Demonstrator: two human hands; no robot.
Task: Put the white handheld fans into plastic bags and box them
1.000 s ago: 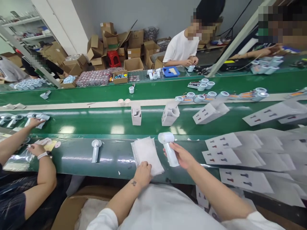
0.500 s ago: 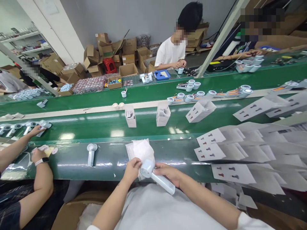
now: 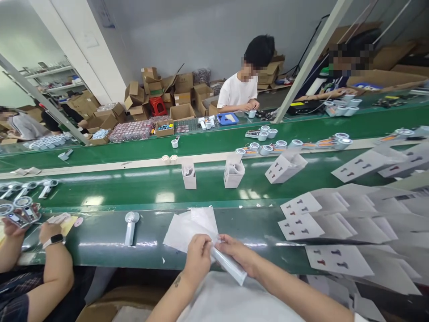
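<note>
A pale blue handheld fan (image 3: 231, 268) lies slantwise in front of me, its handle pointing down to the right. My right hand (image 3: 234, 250) is closed around the handle near its upper end. My left hand (image 3: 199, 257) is closed over the head end, fingers pinched at a thin white bag, and it hides the fan head. How far the bag reaches around the fan I cannot tell. More thin white bags (image 3: 187, 228) are spread on the bench (image 3: 261, 232) just beyond my hands. A second handheld fan (image 3: 130, 228) lies to the left, head away from me.
Several flat white cartons (image 3: 335, 259) lie stacked at the right. White boxes (image 3: 233, 172) stand open on the green conveyor (image 3: 161, 179). At the left, a co-worker's hand (image 3: 16, 226) holds fans. Across the line sits a person in a white shirt (image 3: 231, 91).
My left hand has moved over the fan head, which was visible before. The white bags now spread farther left. The co-worker at left has drawn fans in from the conveyor. The view has tilted up slightly.
</note>
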